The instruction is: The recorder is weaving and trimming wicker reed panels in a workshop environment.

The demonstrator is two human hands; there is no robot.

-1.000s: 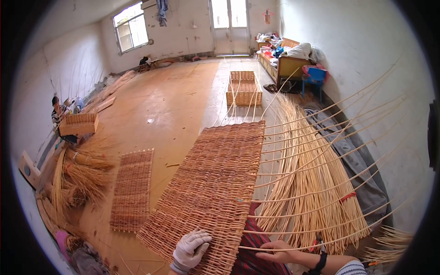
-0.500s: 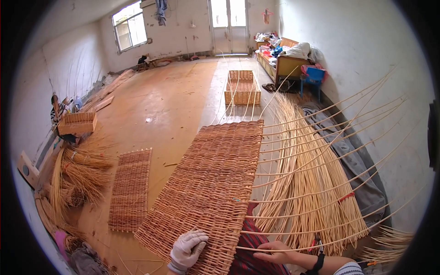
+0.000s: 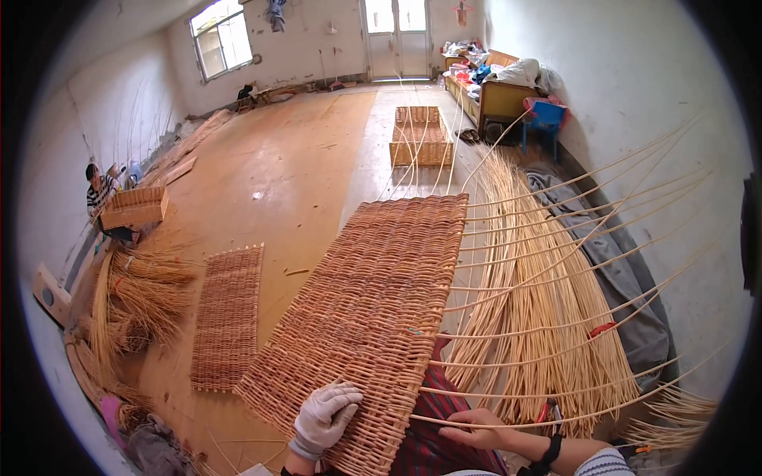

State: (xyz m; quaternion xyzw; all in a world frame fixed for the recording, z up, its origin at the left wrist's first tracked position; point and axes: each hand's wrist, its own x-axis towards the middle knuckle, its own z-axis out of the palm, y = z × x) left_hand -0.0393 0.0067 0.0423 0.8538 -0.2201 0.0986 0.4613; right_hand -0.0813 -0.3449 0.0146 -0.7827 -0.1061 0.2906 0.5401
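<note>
On the woven panel point(image 3: 369, 293), the left hand point(image 3: 327, 416) is laid flat; alongside, unworked rods point(image 3: 430, 420) remain, one pinched by the right hand point(image 3: 479, 429).

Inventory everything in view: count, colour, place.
Large wicker panel: one, brown, centre
Projecting rods: several, pale, panel's right and far edges
Small wicker panel: one, brown, left
Rod bundles: two, pale, right
Twig bundles: several, golden, left
Wicker box: one, tan, far centre
Other box: one, tan, left
Person: one, striped top, left
Bench: one, brown, far right
Chair: one, blue, far right
Door, window: one each, white, back
Left hand: one, white glove, on large panel
Right hand: one, bare, at projecting rod
</note>
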